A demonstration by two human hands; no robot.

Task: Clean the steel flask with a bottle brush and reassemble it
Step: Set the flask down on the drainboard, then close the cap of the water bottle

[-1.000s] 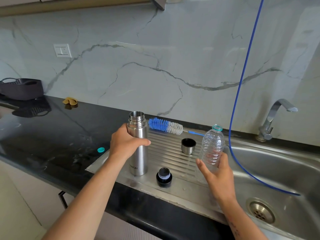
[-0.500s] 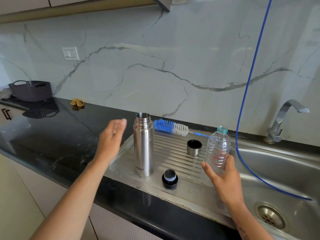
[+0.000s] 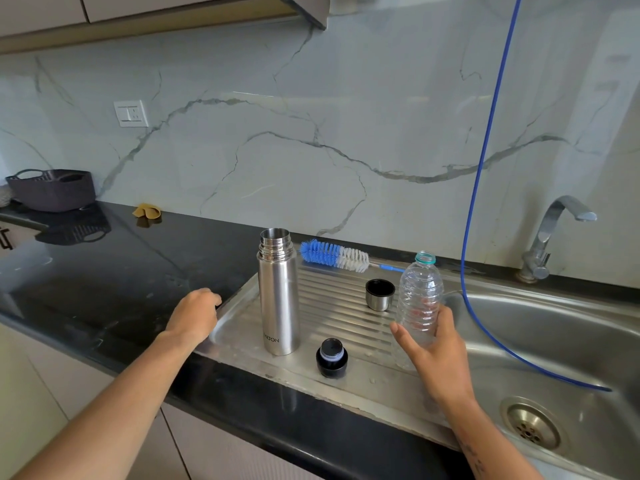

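Marble wall [image 3: 311, 133], black counter [image 3: 104, 278], steel sink [image 3: 554, 323]

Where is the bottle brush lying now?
The bottle brush lies at the back edge of the draining board, against the wall, just right of the open steel flask.

Surface: steel drainboard [image 3: 346, 306] in black counter [image 3: 104, 289] | On drainboard: flask [image 3: 278, 296], bottle brush [image 3: 334, 255], cup [image 3: 379, 294], stopper [image 3: 331, 357] | On counter: basket [image 3: 52, 189]
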